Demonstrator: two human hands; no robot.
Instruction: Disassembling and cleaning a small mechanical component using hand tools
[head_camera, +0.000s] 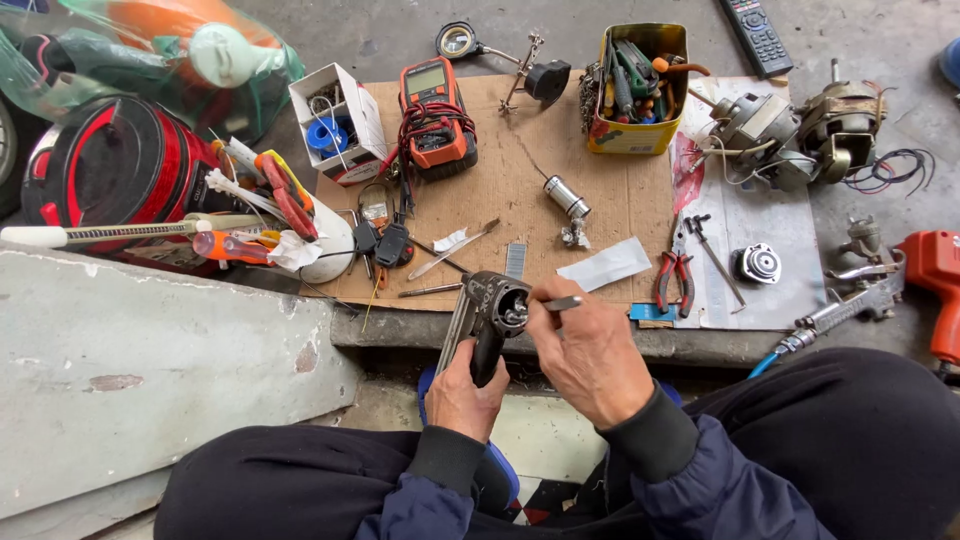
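Note:
My left hand (464, 392) grips the handle of a dark pistol-shaped tool (490, 312), held upright over my lap near the front edge of the cardboard sheet (520, 190). My right hand (588, 352) pinches a small slim metal tool (562, 302) whose tip meets the open head of the dark tool. A flat metal strip (455, 330) lies along the tool's left side.
On the cardboard lie an orange multimeter (436, 118), a yellow tin of tools (636, 90), red pliers (674, 278), keys (380, 240) and a small metal cylinder (567, 197). Fan motors (790, 130) sit at right, an orange drill (935, 290) far right, a remote (757, 36) above.

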